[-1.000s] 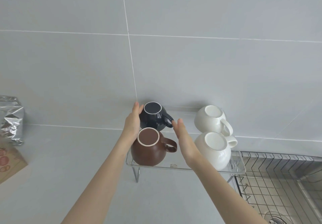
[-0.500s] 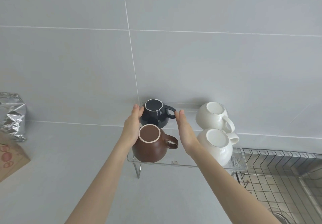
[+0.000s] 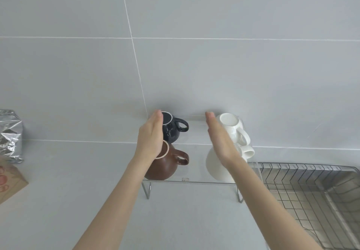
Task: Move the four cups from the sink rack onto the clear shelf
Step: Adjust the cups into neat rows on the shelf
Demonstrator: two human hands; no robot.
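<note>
All the cups stand upside down on the clear shelf [image 3: 194, 181] against the wall. A black cup [image 3: 173, 131] is at the back left, a brown cup [image 3: 165, 166] in front of it. Two white cups are on the right: one at the back [image 3: 231, 127], one in front [image 3: 218, 166]. My left hand [image 3: 151, 138] is flat and open beside the two dark cups, partly covering them. My right hand [image 3: 222, 140] is flat and open in front of the white cups. Neither hand holds anything.
A wire sink rack [image 3: 311, 191] lies over the sink at the lower right. A silver foil bag [image 3: 9, 134] and a brown paper bag [image 3: 9, 181] sit at the left edge on the grey counter. The tiled wall rises behind the shelf.
Both hands have let go of the black cup and moved apart. The right hand shifted right, over to the white cups; the left hand slid slightly left.
</note>
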